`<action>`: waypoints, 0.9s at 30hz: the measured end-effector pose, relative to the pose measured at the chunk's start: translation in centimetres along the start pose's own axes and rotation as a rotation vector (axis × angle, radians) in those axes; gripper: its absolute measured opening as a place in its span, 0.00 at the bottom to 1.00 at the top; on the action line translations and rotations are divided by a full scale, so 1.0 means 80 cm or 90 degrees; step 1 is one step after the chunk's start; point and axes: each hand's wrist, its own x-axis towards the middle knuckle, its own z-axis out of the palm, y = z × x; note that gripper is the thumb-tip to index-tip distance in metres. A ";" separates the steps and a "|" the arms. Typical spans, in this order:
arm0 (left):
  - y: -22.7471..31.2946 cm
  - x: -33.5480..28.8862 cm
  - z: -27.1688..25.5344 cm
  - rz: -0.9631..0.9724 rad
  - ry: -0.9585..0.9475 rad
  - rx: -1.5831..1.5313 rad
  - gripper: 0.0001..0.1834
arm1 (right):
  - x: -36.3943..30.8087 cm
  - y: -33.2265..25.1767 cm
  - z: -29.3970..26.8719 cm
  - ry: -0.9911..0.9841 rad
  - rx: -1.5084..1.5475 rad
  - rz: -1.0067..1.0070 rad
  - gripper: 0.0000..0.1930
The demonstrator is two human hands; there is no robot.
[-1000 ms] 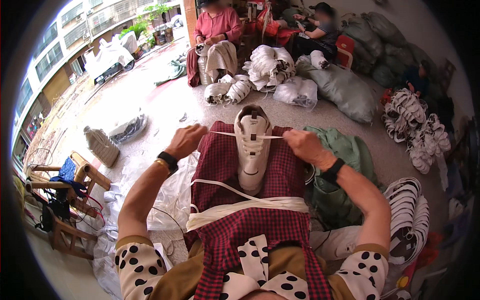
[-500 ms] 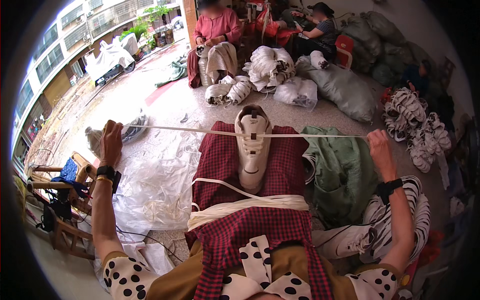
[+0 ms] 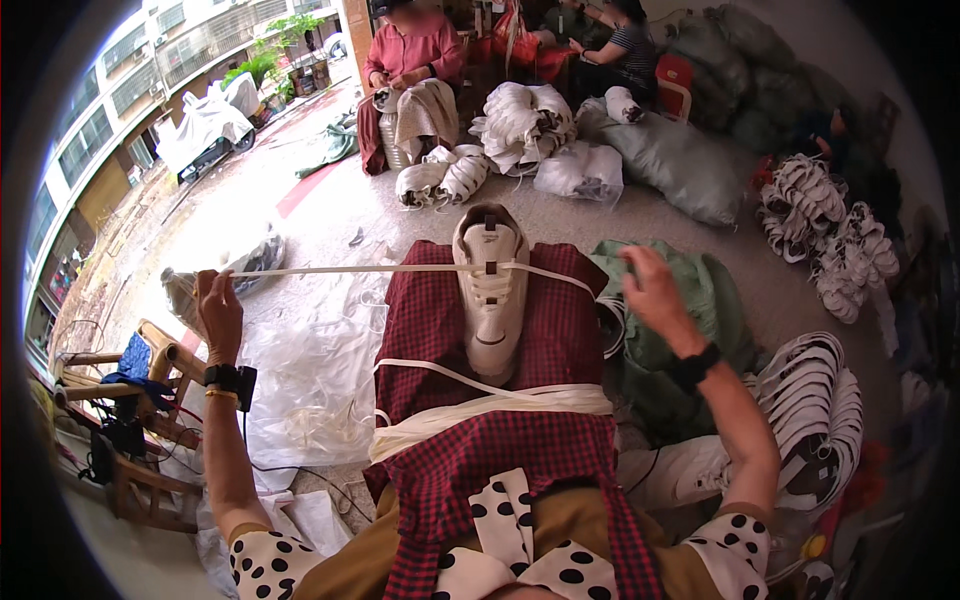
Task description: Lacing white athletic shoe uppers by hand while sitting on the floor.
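Observation:
A cream sneaker [image 3: 492, 345] lies across my lap on a red-and-black checked apron [image 3: 567, 340], its toe towards me. A flat cream shoelace [image 3: 350, 270] runs through its upper eyelets. My left hand [image 3: 217, 308] pinches the left end and holds that side taut above the floor. The right side of the lace sags over the apron edge. Away from it, above the green sack, my right hand [image 3: 655, 295] is lifted with its fingers apart and nothing in it. A bundle of loose cream laces [image 3: 500, 418] lies across my lap nearer my body.
At my right are a green sack [image 3: 690, 350] and stacked striped shoes [image 3: 815, 400]. Clear plastic sheeting [image 3: 300, 380] covers floor at left, beside a bamboo stool [image 3: 150, 400]. Ahead, a person in pink [image 3: 415, 50] handles a shoe near several shoe piles [image 3: 520, 125].
My right hand has let go of its lace end and come inward to the left; that side has gone slack. My left hand has moved slightly lower, still pinching its end.

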 end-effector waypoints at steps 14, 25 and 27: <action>-0.011 -0.009 0.003 -0.032 -0.096 0.002 0.06 | 0.040 -0.055 0.066 -0.103 -0.046 -0.305 0.02; -0.009 -0.009 0.000 -0.023 -0.102 -0.002 0.06 | -0.045 0.060 -0.129 -0.109 -0.195 -0.029 0.03; -0.007 -0.008 0.000 -0.040 -0.107 -0.008 0.06 | -0.057 0.069 -0.147 -0.086 -0.214 0.000 0.03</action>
